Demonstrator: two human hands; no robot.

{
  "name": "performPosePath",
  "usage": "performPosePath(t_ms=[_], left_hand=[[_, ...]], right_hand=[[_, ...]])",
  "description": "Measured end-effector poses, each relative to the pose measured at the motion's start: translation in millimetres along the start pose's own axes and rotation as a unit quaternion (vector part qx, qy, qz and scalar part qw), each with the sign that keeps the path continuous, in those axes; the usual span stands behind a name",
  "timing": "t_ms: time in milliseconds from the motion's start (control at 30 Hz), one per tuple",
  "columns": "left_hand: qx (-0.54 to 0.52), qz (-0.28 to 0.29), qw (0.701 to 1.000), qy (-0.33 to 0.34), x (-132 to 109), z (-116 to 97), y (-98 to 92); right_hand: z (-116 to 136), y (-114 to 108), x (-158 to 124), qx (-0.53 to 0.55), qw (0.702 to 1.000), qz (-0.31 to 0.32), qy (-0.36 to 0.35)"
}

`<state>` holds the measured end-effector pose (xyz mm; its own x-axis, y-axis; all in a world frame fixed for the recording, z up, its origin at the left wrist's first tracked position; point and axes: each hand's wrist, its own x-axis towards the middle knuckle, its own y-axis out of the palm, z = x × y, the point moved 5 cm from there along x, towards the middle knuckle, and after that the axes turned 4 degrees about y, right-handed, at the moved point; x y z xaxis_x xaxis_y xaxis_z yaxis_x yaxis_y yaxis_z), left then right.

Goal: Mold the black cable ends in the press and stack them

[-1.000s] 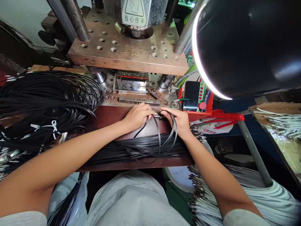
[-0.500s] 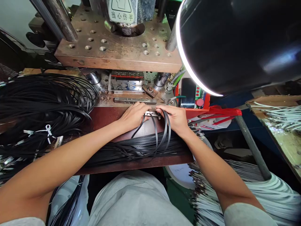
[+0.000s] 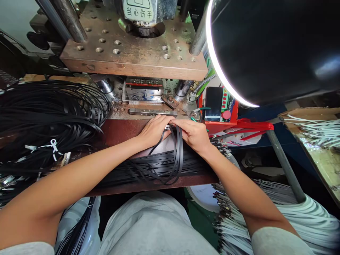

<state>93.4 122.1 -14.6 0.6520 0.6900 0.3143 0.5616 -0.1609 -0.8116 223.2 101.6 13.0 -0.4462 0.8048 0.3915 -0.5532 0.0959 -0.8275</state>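
My left hand and my right hand meet over the brown work surface, just in front of a steel die block in the press. Between my fingers a small metal terminal shows, mostly hidden. Loops of black flat cable rise into both hands, the thicker group under my right hand and one strand under my left. Their lower lengths join a black cable bundle lying across the table's front. A long steel bar lies just beyond my fingertips.
A large black cable coil with white ties fills the left. Overhead stand the rusty press plate and a black lamp. A red-framed control box stands right of my hands. White cable bundles hang at lower right.
My two hands have drawn closer and now touch over the terminal. The black cable loops have narrowed into a tighter group below them. The view has shifted slightly.
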Motion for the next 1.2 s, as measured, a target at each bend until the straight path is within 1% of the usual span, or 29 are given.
performPosePath(t_ms=[167, 267, 367, 433, 467, 567, 633, 733, 833, 1000, 1100, 1133, 1200], left_hand=[[0.002, 0.003, 1.0, 0.002, 0.5, -1.0, -0.6], [-0.001, -0.012, 1.0, 0.019, 1.9, -0.9, -0.4], [-0.01, -0.025, 0.998, 0.049, 4.6, -0.4, -0.3], [0.009, -0.018, 0.997, 0.072, 7.4, -1.3, -1.3], [0.033, -0.008, 0.996, 0.083, 9.2, -2.3, -2.2], [0.128, 0.034, 0.985, 0.112, 14.6, -5.6, -5.3], [0.164, 0.059, 0.977, 0.122, 17.4, -7.0, -7.0], [0.156, 0.069, 0.976, 0.131, 18.4, -7.8, -8.2], [0.12, 0.051, 0.983, 0.132, 16.9, -6.7, -7.6], [0.038, -0.001, 0.991, 0.13, 14.0, -0.8, -5.5], [0.006, -0.016, 0.989, 0.144, 9.2, 1.3, -7.6], [0.003, -0.017, 0.988, 0.151, 7.4, 1.4, -8.8], [0.005, -0.019, 0.987, 0.158, 6.3, 1.4, -10.3]], right_hand=[[1.3, 2.5, 0.0, -0.006, 1.0, 0.017, -0.011], [-5.8, -3.5, -2.1, 0.041, 0.999, 0.015, 0.017], [-19.1, -16.1, -7.2, 0.13, 0.986, -0.049, 0.086], [-26.1, -20.4, -11.4, 0.173, 0.973, -0.094, 0.121], [-27.6, -20.4, -12.8, 0.183, 0.969, -0.107, 0.127], [-27.9, -16.5, -14.3, 0.181, 0.967, -0.136, 0.112], [-27.8, -13.8, -14.1, 0.169, 0.968, -0.152, 0.103], [-25.3, -10.8, -14.3, 0.146, 0.977, -0.141, 0.072], [-22.5, -8.7, -17.2, 0.128, 0.983, -0.129, 0.038], [-30.5, -0.3, -21.1, 0.141, 0.978, -0.143, 0.062], [-33.0, -0.7, -22.2, 0.153, 0.975, -0.141, 0.076], [-32.3, -2.2, -22.2, 0.153, 0.976, -0.132, 0.078], [-29.6, -4.1, -20.3, 0.148, 0.981, -0.089, 0.083]])
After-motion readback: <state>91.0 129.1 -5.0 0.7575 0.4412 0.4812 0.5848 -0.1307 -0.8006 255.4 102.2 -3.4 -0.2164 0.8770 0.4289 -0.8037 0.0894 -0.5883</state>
